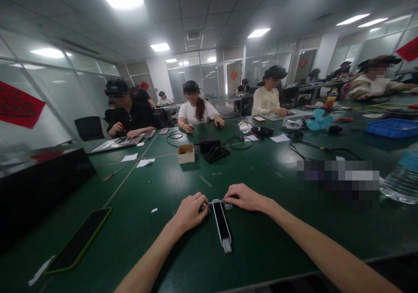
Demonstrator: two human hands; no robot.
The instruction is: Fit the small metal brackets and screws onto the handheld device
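I see my left hand (191,209) and right hand (243,197) pinching the far end of the narrow black device (222,224) on the green surface (261,175). The small piece at that end, too blurred to name, could slip from my fingertips, and the device's unsupported near end might skid.

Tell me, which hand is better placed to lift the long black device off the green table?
Probably the right hand: its fingers rest on the far end of the long black device, slightly over it. The left hand pinches that end from the side.
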